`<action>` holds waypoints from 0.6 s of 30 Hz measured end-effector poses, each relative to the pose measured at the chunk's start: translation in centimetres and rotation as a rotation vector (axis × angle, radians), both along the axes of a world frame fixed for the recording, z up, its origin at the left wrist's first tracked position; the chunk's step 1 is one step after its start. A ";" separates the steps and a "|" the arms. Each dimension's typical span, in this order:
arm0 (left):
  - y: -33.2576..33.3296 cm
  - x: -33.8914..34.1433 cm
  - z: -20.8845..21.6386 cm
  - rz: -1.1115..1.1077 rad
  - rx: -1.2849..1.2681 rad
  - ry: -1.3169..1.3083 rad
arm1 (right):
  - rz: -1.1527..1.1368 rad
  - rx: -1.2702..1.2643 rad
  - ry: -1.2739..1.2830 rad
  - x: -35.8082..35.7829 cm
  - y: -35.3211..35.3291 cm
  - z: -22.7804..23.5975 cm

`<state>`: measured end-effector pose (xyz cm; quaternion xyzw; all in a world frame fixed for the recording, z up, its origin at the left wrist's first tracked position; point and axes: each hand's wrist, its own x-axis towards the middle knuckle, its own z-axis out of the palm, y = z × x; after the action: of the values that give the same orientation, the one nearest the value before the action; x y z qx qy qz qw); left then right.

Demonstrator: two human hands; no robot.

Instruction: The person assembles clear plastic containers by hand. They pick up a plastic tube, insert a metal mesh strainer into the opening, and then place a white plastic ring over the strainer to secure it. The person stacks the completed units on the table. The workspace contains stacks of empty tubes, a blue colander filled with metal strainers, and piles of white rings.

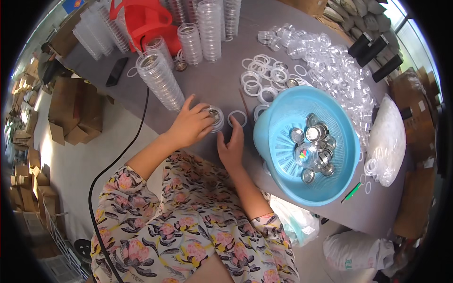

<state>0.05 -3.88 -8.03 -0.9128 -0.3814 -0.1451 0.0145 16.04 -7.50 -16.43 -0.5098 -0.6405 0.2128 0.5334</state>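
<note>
A clear round container (217, 119) and a thin white ring (237, 111), side by side.
The container is see-through and glossy, with silvery parts showing within its round outline; the curled fingers of the left hand (191, 123) grip it and cover its left edge, and whether it sits flat or tilted is hard to tell. Just to its right, apart from it, the ring shows its round face, its lower-left edge at a fingertip of the right hand (231, 144).
</note>
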 end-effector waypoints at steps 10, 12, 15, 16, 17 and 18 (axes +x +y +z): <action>0.2 0.3 -0.8 0.065 -0.154 0.086 | 0.002 -0.023 -0.025 -0.3 -0.1 0.4; 0.4 0.0 -1.1 0.061 -0.184 0.017 | 0.013 -0.049 -0.023 -0.1 -0.3 0.4; 0.0 -1.1 -1.9 0.118 -0.273 -0.204 | -0.025 -0.032 0.177 0.0 -0.2 -0.5; -0.2 -1.3 -1.6 0.138 -0.292 -0.352 | -0.024 -0.033 0.183 0.1 -0.2 -0.6; -0.4 -1.6 -1.1 0.158 -0.309 -0.500 | -0.022 -0.034 0.190 0.1 -0.2 -0.7; -0.6 -2.0 -0.4 0.176 -0.326 -0.648 | -0.020 -0.036 0.197 0.0 -0.1 -0.7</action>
<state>-1.93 -4.49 -8.42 -0.7735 -0.4615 -0.3622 -0.2399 16.08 -7.57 -17.09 -0.5024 -0.5759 0.2681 0.5866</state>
